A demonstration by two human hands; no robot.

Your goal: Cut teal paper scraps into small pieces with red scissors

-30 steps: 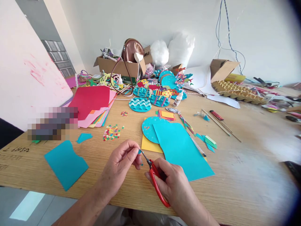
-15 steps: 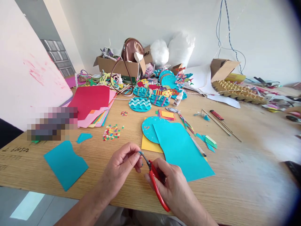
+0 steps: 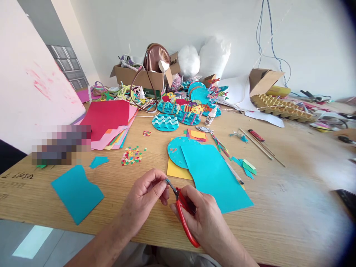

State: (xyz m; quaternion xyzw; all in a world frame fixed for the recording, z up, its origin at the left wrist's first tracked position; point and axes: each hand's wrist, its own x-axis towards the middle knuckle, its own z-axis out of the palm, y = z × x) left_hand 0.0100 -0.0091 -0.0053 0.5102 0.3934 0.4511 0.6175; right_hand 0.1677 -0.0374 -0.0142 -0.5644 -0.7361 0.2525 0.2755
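The scissors [image 3: 182, 217], red-handled with thin dark blades, lay gripped in the right hand [image 3: 204, 212], slanting toward the left hand [image 3: 147, 195]. A tiny blue paper scrap [image 3: 167, 180], mostly hidden, was pinched between the latter's fingertips, at the blade tips.

We have a bare left hand [image 3: 146, 194] and right hand [image 3: 199, 213], bare forearms [image 3: 107, 237], and greyish clothing [image 3: 140, 255] below the worktop's [image 3: 155, 226] near edge.
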